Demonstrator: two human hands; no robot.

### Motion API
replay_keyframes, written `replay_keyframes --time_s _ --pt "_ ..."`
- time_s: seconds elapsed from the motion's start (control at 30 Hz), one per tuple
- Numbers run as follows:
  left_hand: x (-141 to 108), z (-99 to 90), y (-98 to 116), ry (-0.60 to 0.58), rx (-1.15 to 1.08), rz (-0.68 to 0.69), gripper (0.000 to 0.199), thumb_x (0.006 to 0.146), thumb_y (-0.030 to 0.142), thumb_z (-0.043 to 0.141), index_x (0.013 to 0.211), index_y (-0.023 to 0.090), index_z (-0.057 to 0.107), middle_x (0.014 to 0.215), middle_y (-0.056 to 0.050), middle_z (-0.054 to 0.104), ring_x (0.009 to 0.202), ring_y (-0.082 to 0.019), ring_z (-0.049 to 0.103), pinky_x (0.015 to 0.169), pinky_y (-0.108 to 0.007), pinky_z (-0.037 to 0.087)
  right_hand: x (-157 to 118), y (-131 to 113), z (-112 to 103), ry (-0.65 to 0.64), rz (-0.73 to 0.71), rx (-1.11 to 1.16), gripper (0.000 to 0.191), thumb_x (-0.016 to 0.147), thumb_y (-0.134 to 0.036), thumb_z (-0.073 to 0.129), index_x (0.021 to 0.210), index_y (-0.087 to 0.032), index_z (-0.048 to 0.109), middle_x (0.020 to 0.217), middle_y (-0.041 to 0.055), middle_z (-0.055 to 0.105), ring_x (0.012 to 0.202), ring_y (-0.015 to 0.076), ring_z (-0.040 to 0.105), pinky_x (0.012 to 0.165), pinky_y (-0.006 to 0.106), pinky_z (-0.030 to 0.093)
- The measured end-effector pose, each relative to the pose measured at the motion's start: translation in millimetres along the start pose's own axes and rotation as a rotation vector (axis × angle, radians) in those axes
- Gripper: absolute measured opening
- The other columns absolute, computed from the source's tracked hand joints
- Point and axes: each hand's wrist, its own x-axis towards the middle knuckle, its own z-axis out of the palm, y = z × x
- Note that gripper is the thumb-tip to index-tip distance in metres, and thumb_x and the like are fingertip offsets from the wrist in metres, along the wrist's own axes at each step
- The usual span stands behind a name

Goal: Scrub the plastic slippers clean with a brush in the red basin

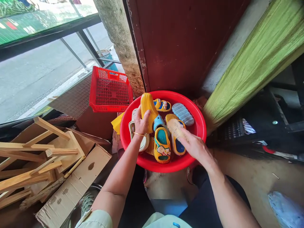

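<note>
A yellow clog (147,109) is in my left hand (142,123), raised over the left part of a red basin (201,128) with its rounded front pointing away from me. My right hand (195,146) grips a scrubbing brush (176,128) with pale bristles, to the right of the clog and apart from it. Several shoes fill the basin: a yellow sandal with a cartoon figure (162,147), a yellow and blue sandal (178,145) under the brush, a smaller yellow and blue sandal (163,104) at the back, a grey-blue sole (183,114) and a cream clog (143,144) partly behind my left wrist.
A red plastic crate (110,90) stands behind the basin's left side. Wooden stool legs (42,152) and cardboard (78,177) lie at the left. A dark red door (190,47) rises behind, and green cloth (251,60) hangs on the right.
</note>
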Motion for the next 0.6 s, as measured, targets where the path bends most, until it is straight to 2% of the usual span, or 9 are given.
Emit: replay_keyframes --time_s 0.17,0.27,0.37,0.47,0.6 --pt "-15 1.9 -10 -0.332 0.02 -0.218 0.07 0.089 0.074 0.058 0.128 0.017 0.067 0.103 -0.01 0.077 0.092 -0.026 0.074 0.079 -0.036 0.062 14 20 -19 0.23 0.075 0.005 0.057 0.101 -0.044 0.047 0.153 -0.022 0.052 0.145 0.0101 0.064 0.123 0.0295 0.069 0.103 0.041 0.058" --pt "-20 11.7 -25 -0.472 0.251 -0.307 0.067 0.092 0.066 0.059 0.14 0.019 0.059 0.115 -0.011 0.076 0.102 -0.028 0.074 0.089 -0.04 0.06 15 23 -21 0.281 0.089 0.028 0.058 0.101 -0.047 0.047 0.152 -0.019 0.053 0.147 0.0111 0.062 0.127 0.0305 0.067 0.106 0.043 0.056" --pt "-22 24.3 -41 -0.523 0.595 -0.341 0.066 0.097 0.06 0.055 0.151 0.021 0.049 0.129 -0.013 0.072 0.118 -0.032 0.069 0.103 -0.044 0.053 13 26 -22 0.293 0.09 0.032 0.059 0.101 -0.047 0.047 0.152 -0.02 0.053 0.147 0.0111 0.063 0.128 0.0301 0.066 0.107 0.043 0.056" --pt "-30 34.3 -55 -0.558 0.834 -0.376 0.066 0.099 0.057 0.051 0.154 0.022 0.044 0.132 -0.017 0.07 0.122 -0.035 0.068 0.105 -0.046 0.05 12 31 -24 0.313 0.101 0.04 0.059 0.1 -0.048 0.047 0.152 -0.02 0.053 0.145 0.011 0.064 0.125 0.0293 0.068 0.106 0.042 0.056" --pt "-41 39.7 -73 -0.513 0.85 -0.338 0.067 0.098 0.048 0.058 0.155 0.018 0.04 0.133 -0.021 0.068 0.123 -0.036 0.067 0.105 -0.046 0.048 13 36 -28 0.339 0.14 0.062 0.06 0.099 -0.048 0.048 0.15 -0.019 0.055 0.143 0.0124 0.066 0.122 0.0304 0.069 0.103 0.043 0.057"
